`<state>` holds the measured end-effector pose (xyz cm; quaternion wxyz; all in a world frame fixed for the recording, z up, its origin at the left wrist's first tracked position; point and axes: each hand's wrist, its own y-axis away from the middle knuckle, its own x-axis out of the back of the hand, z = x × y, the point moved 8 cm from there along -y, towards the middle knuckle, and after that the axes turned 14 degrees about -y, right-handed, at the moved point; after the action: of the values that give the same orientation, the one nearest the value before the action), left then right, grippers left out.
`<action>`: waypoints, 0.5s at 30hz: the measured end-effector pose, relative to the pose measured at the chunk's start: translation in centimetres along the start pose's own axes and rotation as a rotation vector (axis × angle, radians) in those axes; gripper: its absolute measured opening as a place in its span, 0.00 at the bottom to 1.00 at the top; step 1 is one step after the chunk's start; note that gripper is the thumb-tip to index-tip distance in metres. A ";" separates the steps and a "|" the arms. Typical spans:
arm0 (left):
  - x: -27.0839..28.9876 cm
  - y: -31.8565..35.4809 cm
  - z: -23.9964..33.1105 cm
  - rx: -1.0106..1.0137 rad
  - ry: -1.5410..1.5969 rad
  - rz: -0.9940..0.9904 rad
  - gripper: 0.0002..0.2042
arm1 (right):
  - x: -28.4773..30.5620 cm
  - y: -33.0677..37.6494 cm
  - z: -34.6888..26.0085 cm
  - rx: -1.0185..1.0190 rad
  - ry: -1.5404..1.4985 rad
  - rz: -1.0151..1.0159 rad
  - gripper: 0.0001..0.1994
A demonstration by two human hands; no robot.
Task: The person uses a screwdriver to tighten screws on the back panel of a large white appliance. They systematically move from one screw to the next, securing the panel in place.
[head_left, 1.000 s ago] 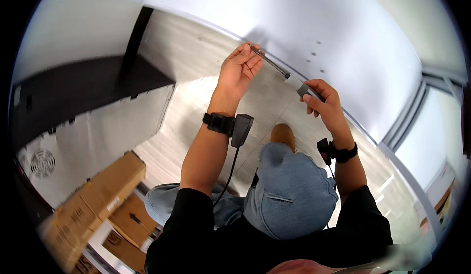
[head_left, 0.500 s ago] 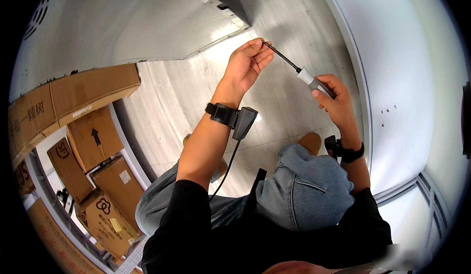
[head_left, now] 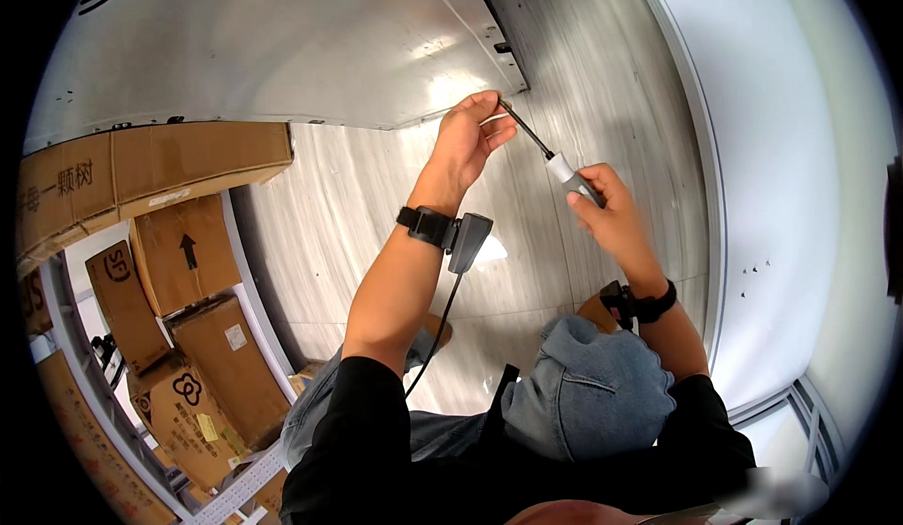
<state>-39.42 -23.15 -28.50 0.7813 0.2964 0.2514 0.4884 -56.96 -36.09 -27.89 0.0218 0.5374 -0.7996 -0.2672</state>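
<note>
A screwdriver (head_left: 564,169) with a grey and white handle and a thin black shaft slants between my hands. My right hand (head_left: 607,210) is wrapped round its handle. At the other end, my left hand (head_left: 467,135) pinches with thumb and index finger at the shaft's tip, while its other fingers are loosely bent. Whether a small screw sits at that tip is too small to make out. Just beyond my left hand is the lower corner of a large grey metal panel (head_left: 282,45), with slots and small holes along its edge.
Cardboard boxes (head_left: 226,365) fill a metal shelf rack at the left, and a long carton (head_left: 188,163) lies along the panel's edge. A white panel (head_left: 771,149) with small holes rises at the right. Wood-look flooring (head_left: 602,73) lies under my hands. A black cable (head_left: 435,337) hangs from my left wrist device.
The view has shifted, showing more of the metal panel's corner. My right hand and the screwdriver have come slightly left and lower in view; the left hand keeps its pinch at the tip.
</note>
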 end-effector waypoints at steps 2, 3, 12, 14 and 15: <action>-0.4 -0.5 0.4 -0.025 -0.005 -0.013 0.08 | -1.6 -0.1 1.1 -0.131 -0.141 -0.075 0.13; -0.5 -1.0 0.3 -0.019 -0.017 -0.017 0.08 | -2.4 -0.1 1.6 -0.196 -0.213 -0.111 0.14; -1.6 -3.7 -0.3 -0.004 -0.117 0.035 0.10 | -4.9 -1.7 4.9 -0.240 -0.424 -0.086 0.14; -1.6 -4.3 -0.4 -0.014 -0.118 0.053 0.11 | -5.2 -1.9 5.3 -0.262 -0.437 -0.082 0.13; -1.5 -4.5 -0.5 -0.020 -0.117 0.062 0.11 | -5.3 -2.0 5.4 -0.274 -0.444 -0.081 0.13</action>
<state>-37.62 -25.97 -31.91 0.7821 0.3244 0.1910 0.4966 -54.80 -29.82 -32.10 -0.0924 0.4894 -0.7190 -0.4848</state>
